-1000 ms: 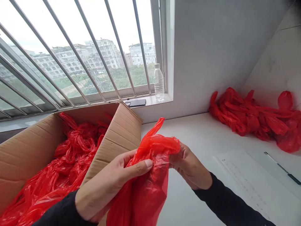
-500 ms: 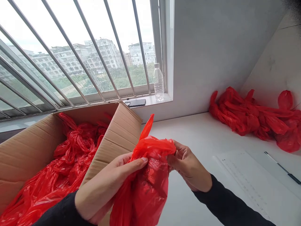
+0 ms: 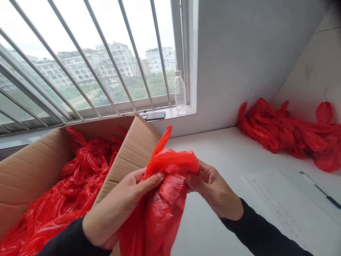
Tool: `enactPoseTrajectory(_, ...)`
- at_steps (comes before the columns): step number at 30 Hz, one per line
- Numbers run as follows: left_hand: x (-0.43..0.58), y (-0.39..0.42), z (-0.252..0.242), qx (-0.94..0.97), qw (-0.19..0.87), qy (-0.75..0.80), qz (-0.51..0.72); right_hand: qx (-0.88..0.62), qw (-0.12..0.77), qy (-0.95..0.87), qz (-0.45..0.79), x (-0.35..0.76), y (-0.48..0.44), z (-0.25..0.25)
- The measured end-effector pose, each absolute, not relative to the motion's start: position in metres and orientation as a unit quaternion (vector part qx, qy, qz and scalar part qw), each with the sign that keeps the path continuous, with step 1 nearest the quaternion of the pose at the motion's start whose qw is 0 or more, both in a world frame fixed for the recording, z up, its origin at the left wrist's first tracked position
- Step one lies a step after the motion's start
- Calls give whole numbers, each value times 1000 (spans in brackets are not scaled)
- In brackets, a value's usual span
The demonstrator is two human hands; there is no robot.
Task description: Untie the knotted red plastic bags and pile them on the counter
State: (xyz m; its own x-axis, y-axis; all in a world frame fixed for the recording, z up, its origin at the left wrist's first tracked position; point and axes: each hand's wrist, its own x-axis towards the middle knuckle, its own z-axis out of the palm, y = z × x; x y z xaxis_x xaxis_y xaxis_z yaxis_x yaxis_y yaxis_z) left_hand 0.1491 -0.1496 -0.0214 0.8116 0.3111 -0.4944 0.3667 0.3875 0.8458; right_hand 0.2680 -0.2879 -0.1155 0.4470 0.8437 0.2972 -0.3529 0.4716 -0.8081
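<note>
A red plastic bag (image 3: 163,209) hangs between my two hands, its gathered top bunched and one handle loop sticking up. My left hand (image 3: 128,199) grips the neck of the bag on its left side, thumb pressed on the plastic. On the right side, my right hand (image 3: 211,188) pinches the bag's upper edge between thumb and fingers. Something bulky seems to lie inside the bag, but the film hides what it is. The fingertips behind the bag are hidden.
At left stands an open cardboard box (image 3: 130,142) full of red plastic bags (image 3: 80,177). More red bags (image 3: 282,128) lie at the back right. A paper sheet (image 3: 279,206) and a pen (image 3: 321,190) rest on the white table. On the sill are a phone (image 3: 156,116) and a bottle (image 3: 180,93).
The bag has shifted slightly to the left and its lower part now hangs further left. Its top edge is spread a little more between my hands. Both hands keep their hold.
</note>
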Motion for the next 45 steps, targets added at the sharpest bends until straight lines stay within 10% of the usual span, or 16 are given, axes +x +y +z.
enactPoseTrajectory(45,148,-150,-23,726,651,205,-89,-391,770,-295,409,256,-288,-109)
